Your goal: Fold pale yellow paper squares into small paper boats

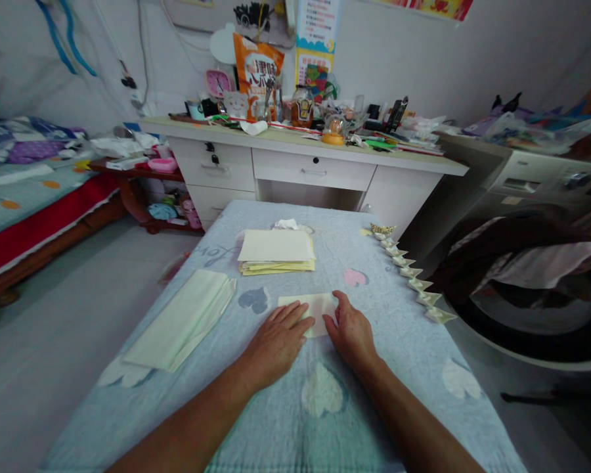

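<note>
Sheet (320,322) flat on the cloth (389,394) near its middle, set squarely before the body, probably so that both hands can reach it equally. Its left part is covered by the left hand (283,332), laid palm down, fingers extended, apparently to keep it from sliding. Its right end is touched by the right hand (352,328), thumb and forefinger held apart, seemingly to steady or line up the edge; whether paper is pinched cannot be told. A stack (276,246) is placed at 11 o'clock, likely for easy reach; crumpled tissue (286,224) is seen just behind it. Longer folded paper (182,322) is laid at 9, clear of the hands. Boats (418,284) are lined up from 2 to 3 along the table edge, presumably out of the way. Beyond, a cluttered desk (285,135) is seen at 12.
</note>
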The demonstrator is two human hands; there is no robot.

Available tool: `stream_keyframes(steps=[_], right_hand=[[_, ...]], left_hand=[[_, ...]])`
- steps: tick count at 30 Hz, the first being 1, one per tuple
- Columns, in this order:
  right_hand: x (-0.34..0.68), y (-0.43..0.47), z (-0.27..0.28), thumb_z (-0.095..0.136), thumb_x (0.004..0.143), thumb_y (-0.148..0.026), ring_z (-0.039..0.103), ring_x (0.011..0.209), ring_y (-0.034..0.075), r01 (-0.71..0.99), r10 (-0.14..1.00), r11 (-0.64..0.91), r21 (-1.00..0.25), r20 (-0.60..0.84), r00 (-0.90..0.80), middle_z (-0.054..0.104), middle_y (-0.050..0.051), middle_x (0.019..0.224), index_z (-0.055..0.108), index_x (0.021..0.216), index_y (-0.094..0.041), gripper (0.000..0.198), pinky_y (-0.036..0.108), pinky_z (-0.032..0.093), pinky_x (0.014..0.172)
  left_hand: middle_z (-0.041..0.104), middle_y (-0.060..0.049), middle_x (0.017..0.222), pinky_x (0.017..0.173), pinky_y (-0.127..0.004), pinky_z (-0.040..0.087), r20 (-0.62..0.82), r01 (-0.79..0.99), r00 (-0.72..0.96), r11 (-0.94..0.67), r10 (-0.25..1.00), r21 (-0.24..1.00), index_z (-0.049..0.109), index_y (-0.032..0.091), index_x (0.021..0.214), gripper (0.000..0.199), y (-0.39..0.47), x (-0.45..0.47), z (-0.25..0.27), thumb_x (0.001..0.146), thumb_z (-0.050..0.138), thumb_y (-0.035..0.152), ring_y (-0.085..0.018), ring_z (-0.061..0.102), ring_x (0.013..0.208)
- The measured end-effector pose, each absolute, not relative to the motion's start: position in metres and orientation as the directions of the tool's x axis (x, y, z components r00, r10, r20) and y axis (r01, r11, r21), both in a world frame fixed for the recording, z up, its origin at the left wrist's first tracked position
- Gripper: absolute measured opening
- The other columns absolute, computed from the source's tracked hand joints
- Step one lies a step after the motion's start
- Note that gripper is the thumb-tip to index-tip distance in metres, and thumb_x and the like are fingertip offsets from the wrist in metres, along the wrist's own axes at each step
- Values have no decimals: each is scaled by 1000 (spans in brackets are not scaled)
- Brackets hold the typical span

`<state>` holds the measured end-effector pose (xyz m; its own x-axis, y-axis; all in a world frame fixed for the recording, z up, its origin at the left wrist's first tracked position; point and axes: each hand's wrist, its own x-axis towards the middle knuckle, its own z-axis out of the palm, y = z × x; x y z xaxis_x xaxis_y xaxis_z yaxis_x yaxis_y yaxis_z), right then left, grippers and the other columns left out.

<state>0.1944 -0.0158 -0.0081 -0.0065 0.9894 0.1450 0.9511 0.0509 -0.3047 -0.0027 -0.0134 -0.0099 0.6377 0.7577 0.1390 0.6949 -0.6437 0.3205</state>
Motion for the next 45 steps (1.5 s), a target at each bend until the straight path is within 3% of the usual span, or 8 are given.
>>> stream_keyframes(steps=[31, 35, 38, 41, 45], right_hand=[[196, -16, -11, 47, 89, -28, 63, 70, 20, 953, 987, 52, -300, 159, -4, 67, 5, 81, 44, 129, -13, 42, 28, 42, 66], [196, -16, -10, 51, 87, -26, 60, 73, 19, 939, 983, 67, -338, 182, -5, 65, 7, 91, 46, 127, -13, 42, 28, 43, 69], [195, -17, -6, 54, 85, -21, 56, 85, 20, 936, 967, 124, -329, 252, -40, 60, 9, 98, 56, 114, -14, 30, 30, 41, 77], [193, -18, 0, 54, 85, -15, 51, 89, 21, 917, 947, 267, -296, 259, -192, 59, 6, 92, 63, 95, -19, 15, 31, 36, 80], [189, -20, 6, 50, 90, -16, 48, 87, 18, 864, 918, 393, -316, 198, -345, 59, 3, 90, 63, 90, -20, 14, 30, 32, 78]], left_hand=[[43, -6, 148, 111, -47, 30, 146, 711, 610, -620, 778, 331, 53, 30, 131, 43, -14, -2, -11, 89, 51, 21, -26, 33, 138], [44, -5, 147, 111, -46, 30, 157, 704, 605, -617, 781, 352, 54, 30, 130, 42, -14, -3, -9, 89, 51, 22, -25, 35, 138], [45, -4, 146, 112, -46, 30, 167, 699, 603, -617, 780, 362, 55, 30, 129, 41, -14, -4, -9, 89, 52, 23, -24, 35, 138], [46, -3, 146, 112, -45, 30, 164, 700, 602, -615, 782, 362, 56, 30, 127, 39, -13, -4, -8, 89, 52, 24, -24, 35, 137], [47, -3, 144, 112, -44, 29, 166, 697, 598, -611, 784, 375, 58, 30, 125, 38, -13, -5, -4, 88, 54, 24, -24, 35, 136]])
